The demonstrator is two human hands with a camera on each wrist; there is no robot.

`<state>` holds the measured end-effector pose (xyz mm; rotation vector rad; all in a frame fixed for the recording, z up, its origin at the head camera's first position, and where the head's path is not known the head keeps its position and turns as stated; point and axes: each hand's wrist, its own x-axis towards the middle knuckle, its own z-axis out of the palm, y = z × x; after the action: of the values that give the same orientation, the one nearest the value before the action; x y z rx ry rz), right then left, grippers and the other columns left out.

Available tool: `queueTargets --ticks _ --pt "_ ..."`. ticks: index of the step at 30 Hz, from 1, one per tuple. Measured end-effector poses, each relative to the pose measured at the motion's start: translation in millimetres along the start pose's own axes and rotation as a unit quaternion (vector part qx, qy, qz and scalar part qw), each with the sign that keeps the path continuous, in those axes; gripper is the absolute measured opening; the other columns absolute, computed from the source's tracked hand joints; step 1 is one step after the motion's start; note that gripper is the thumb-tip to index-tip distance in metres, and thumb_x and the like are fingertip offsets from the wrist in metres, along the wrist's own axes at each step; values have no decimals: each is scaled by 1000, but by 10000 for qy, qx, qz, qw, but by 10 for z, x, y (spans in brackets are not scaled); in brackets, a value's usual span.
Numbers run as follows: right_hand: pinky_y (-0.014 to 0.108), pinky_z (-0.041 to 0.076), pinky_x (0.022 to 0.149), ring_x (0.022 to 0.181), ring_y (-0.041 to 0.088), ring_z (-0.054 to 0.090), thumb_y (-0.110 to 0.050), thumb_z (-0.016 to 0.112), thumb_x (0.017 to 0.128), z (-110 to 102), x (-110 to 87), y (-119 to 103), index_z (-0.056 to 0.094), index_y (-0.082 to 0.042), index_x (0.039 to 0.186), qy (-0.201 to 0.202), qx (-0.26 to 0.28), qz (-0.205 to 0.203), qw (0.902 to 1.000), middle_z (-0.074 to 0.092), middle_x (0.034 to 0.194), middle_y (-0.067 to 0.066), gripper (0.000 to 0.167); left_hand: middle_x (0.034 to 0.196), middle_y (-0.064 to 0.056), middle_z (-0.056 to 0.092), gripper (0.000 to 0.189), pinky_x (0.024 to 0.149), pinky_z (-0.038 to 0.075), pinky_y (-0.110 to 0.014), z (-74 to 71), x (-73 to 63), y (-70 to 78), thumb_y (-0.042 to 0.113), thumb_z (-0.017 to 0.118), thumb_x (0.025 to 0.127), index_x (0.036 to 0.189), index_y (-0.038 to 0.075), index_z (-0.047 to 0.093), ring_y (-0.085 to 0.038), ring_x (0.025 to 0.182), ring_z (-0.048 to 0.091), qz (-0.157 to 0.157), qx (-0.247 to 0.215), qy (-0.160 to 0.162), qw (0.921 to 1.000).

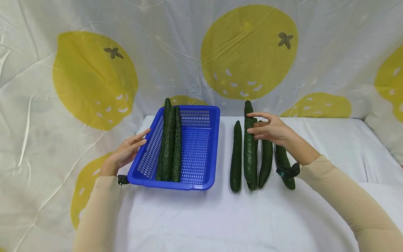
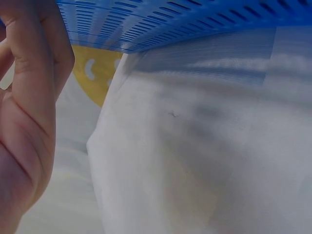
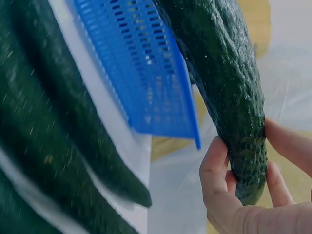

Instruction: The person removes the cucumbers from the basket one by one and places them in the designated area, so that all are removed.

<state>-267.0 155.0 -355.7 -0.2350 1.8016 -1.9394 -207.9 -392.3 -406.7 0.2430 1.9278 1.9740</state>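
Note:
My right hand (image 1: 267,128) pinches a long dark green cucumber (image 1: 248,150) near its far end, thumb on one side and fingers on the other. In the right wrist view this cucumber (image 3: 226,73) is raised above others. My left hand (image 1: 127,152) has its fingertips at the left rim of a blue plastic basket (image 1: 217,140), fingers fairly straight. The basket's slotted wall (image 2: 161,19) shows over that hand in the left wrist view. Three cucumbers (image 1: 170,147) lie lengthwise along the basket's left side, their far ends leaning on its back wall.
Right of the basket, one cucumber (image 1: 235,157) lies left of the held one. Others, including a curved cucumber (image 1: 284,164) under the right wrist, lie to its right. A white cloth covers the table (image 1: 189,220); a lemon-print curtain (image 1: 176,52) hangs behind.

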Motion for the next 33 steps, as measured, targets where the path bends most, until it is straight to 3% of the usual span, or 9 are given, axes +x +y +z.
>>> queueTargets --ticks 3,12,17,24,33 --pt "36 57 77 88 18 67 4 70 90 -126 -62 18 47 -13 147 40 -66 -39 10000 44 115 17 64 99 -2 64 54 59 54 -20 6 -3 4 12 37 110 161 15 19 -9 67 63 19 59 35 10000" --pt "35 57 81 98 16 67 4 68 92 -511 -203 93 50 -16 145 67 -207 -113 9997 20 150 33 59 96 1 63 55 55 51 -16 10 -7 13 16 41 109 160 17 22 -7 63 59 -62 308 187 9993" --pt "33 58 80 98 15 67 3 66 93 -709 -259 146 51 -17 145 85 -284 -100 9995 10 155 35 57 104 0 63 55 57 52 -17 14 -12 21 16 41 109 160 17 22 -7 66 60 -61 326 189 9993" --pt "32 57 82 102 12 65 3 64 95 -940 -321 221 48 -18 148 35 -351 -50 9994 5 157 36 60 93 1 59 55 57 52 -17 15 -12 22 16 43 109 160 18 23 -6 65 59 -148 359 246 9989" --pt "34 56 86 109 10 63 5 61 96 -1194 -406 295 40 -13 153 -38 -750 -119 9971 13 155 28 64 105 -3 62 55 63 56 -21 12 -5 25 15 42 109 160 16 22 -10 71 64 -126 248 166 9995"
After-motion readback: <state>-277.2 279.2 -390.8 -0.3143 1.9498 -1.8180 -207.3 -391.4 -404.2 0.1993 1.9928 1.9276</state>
